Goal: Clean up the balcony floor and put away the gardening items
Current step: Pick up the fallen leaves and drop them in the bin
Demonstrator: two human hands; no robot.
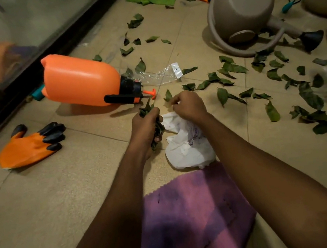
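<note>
Gathering leaves, the left hand point(144, 127) is closed in a fist around a bunch of leaves point(153, 123) at the centre of the frame. The right hand point(188, 106) is loosely curled beside it, fingertips pinched together above a white bag point(186, 148); whether they grip anything I cannot tell. More loose leaves point(233, 68) lie scattered across the floor point(62, 195) toward the right. They look light, thin and crumbly, so a gentle scoop from underneath should suit better than pinching edges.
</note>
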